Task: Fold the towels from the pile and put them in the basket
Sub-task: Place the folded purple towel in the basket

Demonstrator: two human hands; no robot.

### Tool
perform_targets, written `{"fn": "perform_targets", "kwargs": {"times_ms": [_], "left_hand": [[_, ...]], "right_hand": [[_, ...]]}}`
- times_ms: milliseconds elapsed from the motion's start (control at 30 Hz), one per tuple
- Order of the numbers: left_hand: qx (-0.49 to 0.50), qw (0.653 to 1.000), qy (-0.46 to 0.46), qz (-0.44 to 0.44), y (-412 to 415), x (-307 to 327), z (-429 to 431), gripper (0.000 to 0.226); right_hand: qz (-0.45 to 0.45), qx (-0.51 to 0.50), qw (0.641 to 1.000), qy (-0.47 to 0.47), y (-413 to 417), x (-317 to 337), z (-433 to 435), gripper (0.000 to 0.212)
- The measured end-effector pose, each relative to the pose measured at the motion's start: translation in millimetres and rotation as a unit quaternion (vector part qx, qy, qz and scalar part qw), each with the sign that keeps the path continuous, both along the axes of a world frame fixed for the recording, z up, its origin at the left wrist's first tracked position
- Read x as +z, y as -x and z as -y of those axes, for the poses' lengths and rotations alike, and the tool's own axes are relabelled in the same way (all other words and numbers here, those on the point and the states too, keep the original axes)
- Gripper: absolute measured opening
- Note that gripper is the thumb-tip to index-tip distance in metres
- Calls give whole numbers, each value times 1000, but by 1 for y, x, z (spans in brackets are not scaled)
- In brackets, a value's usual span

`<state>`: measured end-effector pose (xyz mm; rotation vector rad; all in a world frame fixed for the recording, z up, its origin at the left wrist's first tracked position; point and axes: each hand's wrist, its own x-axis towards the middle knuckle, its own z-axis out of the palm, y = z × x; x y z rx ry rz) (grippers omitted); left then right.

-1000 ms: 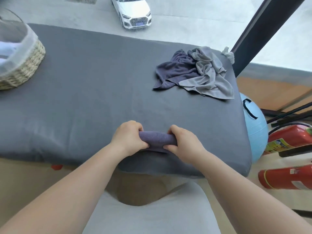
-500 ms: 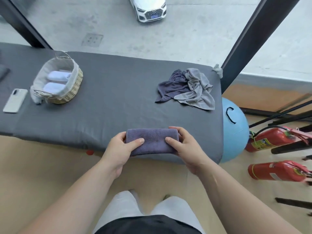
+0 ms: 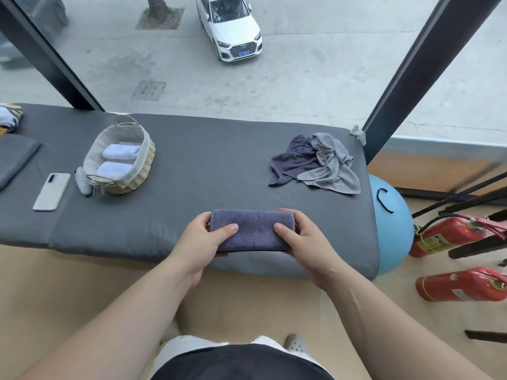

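Observation:
A folded dark purple towel (image 3: 252,229) is held just above the near edge of the grey padded table (image 3: 214,165). My left hand (image 3: 203,242) grips its left end, thumb on top, and my right hand (image 3: 304,239) grips its right end the same way. A loose pile of a purple and a grey towel (image 3: 318,163) lies at the table's far right. The woven basket (image 3: 142,171) with a white liner stands at the left, with two rolled white towels (image 3: 118,160) inside.
A white phone (image 3: 52,191) lies left of the basket, beside a dark folded cloth (image 3: 13,160). A blue exercise ball (image 3: 392,223) and two red fire extinguishers (image 3: 461,283) sit right of the table. A window with dark frames rises behind.
The view has pulled back and up, so the basket and phone have come into sight. The towel went from a bunched fold pressed on the table to a flat rectangle lifted in both hands.

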<state>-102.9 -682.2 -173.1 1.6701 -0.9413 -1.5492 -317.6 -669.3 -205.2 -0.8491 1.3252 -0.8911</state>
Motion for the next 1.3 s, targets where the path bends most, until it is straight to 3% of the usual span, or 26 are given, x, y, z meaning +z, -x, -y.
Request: {"fn": "perform_targets", "kwargs": {"times_ms": [167,333,533,800,1100,1300], "left_hand": [[-7,1000,7,-21,-98,-18,47,25],[-48,998,-21,-45,-224,-22,99,29],[-41,996,-56,-51,-328,-21,146,26],[0,995,-96,-19,-401,-50,204,22],[53,991,-102,70,-450,-64,269,24],[58,990,-112,56,-476,-106,341,28]], "right_hand": [[9,-33,999,-1,-103,-13,44,28],[18,-89,995,-37,-226,-11,81,44],[-19,-82,994,-75,-325,-5,121,45],[-25,-27,996,-76,-394,-27,196,24],[-98,55,991,-75,-451,-59,297,42],[-101,47,989,-100,-479,-86,361,35]]}}
